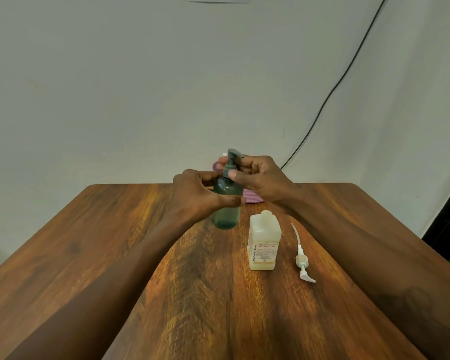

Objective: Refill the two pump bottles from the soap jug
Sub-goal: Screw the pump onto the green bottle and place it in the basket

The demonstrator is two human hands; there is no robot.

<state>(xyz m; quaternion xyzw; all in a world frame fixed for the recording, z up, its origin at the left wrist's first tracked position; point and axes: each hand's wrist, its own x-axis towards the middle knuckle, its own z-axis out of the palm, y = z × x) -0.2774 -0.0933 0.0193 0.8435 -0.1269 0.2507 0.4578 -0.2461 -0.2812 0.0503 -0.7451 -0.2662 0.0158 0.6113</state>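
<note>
So the green pump bottle (pixel 225 203) is up off the desk (pixel 115 242), just above centre of the frame, standing pretty much upright with its long axis vertical and maybe leaning a hair. The left hand (pixel 200 196) is wrapped around the body from the left side, fingers curled shut on it. The right hand (pixel 255 178) comes in from the right and sits higher, thumb and fingertips pinched on the grey pump collar (pixel 229 171) right at the neck.

That's the bit that matters imo: the collar sits straight above the body on the same vertical line, so the lower hand is the anchor and the upper one does the twisting around that axis. Looks to me like the pump is about to be unscrewed, though I can't tell how loose it is.

The white bottle (pixel 264 242) stands lower right of centre, neck open, with its white pump (pixel 302 258) lying flat on the desk just beside it on the right, tube pointing away. Something pink and woven (pixel 252 197) sits behind the hands. No jug that I can make out.
</note>
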